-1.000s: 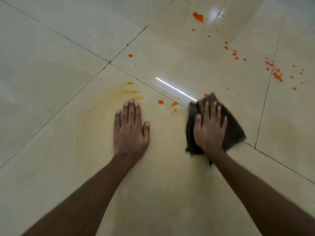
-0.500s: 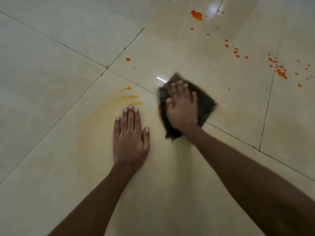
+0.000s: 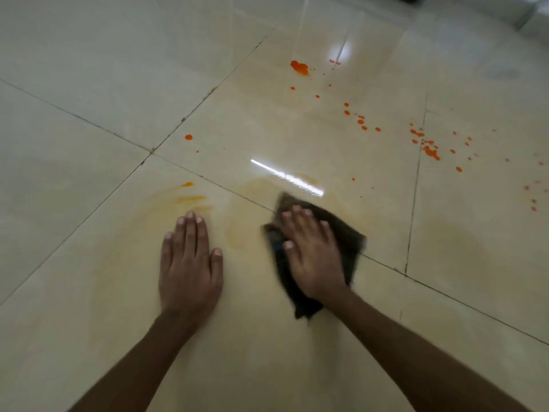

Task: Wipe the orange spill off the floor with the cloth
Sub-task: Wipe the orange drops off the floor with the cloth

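Tiled floor (image 3: 89,84); blurred cloth (image 3: 347,242) under right hand (image 3: 312,260)

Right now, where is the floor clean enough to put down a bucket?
Free: the tiles left of the left hand and the near floor between the forearms. Crowded: drops and the big blot ahead of the cloth, more drops far right, smears before the left fingers.

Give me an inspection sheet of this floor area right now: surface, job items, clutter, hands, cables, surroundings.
Surface: glossy beige tiled floor, faint orange smears near the left hand.
Job's things: dark cloth flat on the floor; orange drops and splatter unwiped farther out.
Clutter: nothing seen.
Grippers: left hand flat on the tile, holding nothing; right hand pressed flat on the cloth, fingers spread.
Cables: nothing seen.
Surroundings: dark object at the top edge, unclear.
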